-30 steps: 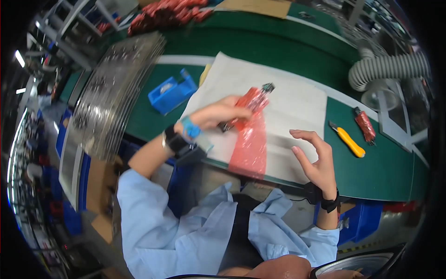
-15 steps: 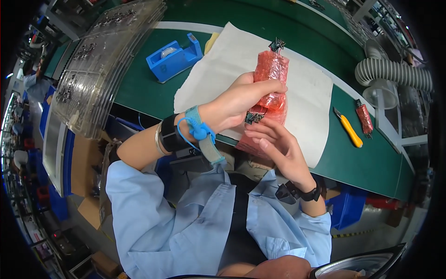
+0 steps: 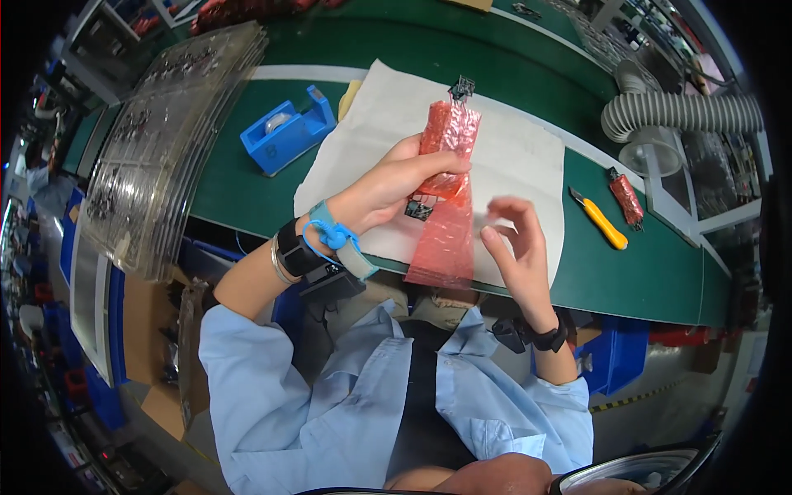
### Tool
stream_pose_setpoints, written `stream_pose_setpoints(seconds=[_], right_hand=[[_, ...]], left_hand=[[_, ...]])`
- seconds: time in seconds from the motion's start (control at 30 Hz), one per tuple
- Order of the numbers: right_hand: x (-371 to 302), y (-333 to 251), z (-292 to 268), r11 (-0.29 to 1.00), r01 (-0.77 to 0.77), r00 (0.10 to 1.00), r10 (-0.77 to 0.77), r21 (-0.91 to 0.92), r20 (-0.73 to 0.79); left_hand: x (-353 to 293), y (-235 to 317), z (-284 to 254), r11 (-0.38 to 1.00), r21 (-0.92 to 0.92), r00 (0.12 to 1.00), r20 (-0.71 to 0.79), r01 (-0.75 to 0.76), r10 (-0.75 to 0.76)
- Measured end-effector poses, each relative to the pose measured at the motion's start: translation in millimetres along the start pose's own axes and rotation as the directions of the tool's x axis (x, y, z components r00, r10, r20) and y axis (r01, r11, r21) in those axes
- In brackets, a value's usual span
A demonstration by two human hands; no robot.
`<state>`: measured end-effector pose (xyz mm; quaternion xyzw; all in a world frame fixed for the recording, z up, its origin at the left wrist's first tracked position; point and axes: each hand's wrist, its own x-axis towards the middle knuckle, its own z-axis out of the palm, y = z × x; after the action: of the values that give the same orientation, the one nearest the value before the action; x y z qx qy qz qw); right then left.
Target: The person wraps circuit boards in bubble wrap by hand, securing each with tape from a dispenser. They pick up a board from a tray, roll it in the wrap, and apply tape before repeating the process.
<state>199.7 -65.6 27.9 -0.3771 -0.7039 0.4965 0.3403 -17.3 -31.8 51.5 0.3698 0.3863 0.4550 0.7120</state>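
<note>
My left hand (image 3: pixel 394 180) grips a roll of pink bubble wrap (image 3: pixel 450 130), its thumb laid across the front. A small circuit board (image 3: pixel 462 87) pokes out of the roll's far end on thin wires. Another circuit board (image 3: pixel 419 209) shows at the near end, below my fingers. From there a loose tail of wrap (image 3: pixel 441 247) hangs toward the table's front edge. To the right of the tail, my right hand (image 3: pixel 521 247) is raised with fingers curved and apart, holding nothing. What lies inside the roll is hidden.
A white sheet (image 3: pixel 355 140) covers part of the green table (image 3: pixel 652 285). On the left are a blue tape dispenser (image 3: pixel 287 132) and stacked clear trays (image 3: pixel 157 140). A yellow-handled knife (image 3: pixel 602 223), a second wrapped bundle (image 3: pixel 627 198) and a ribbed duct (image 3: pixel 685 113) are on the right.
My right hand has moved away from the roll's near end, off to the right. The wrap's tail now hangs in plain sight. The view has shifted slightly; my left hand keeps its grip.
</note>
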Motion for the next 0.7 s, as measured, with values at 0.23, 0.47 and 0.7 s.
stream_pose_setpoints(seconds=[0.23, 0.47, 0.7], right_hand=[[16.2, 15.9, 6.3, 0.798, -0.347, 0.938, 0.302, 0.493, 0.172], [27.9, 28.1, -27.3, 0.969, -0.177, 0.983, 0.181, 0.171, -0.011], [34.4, 26.9, -26.9, 0.981, -0.171, 0.985, 0.172, -0.089, 0.001]], left_hand=[[19.8, 18.8, -7.8, 0.936, 0.337, 0.983, 0.178, -0.100, 0.040], [49.6, 22.8, -40.2, 0.640, 0.722, 0.964, 0.222, -0.264, 0.146], [64.4, -12.2, -51.7, 0.305, 0.930, 0.967, 0.145, -0.205, 0.209]])
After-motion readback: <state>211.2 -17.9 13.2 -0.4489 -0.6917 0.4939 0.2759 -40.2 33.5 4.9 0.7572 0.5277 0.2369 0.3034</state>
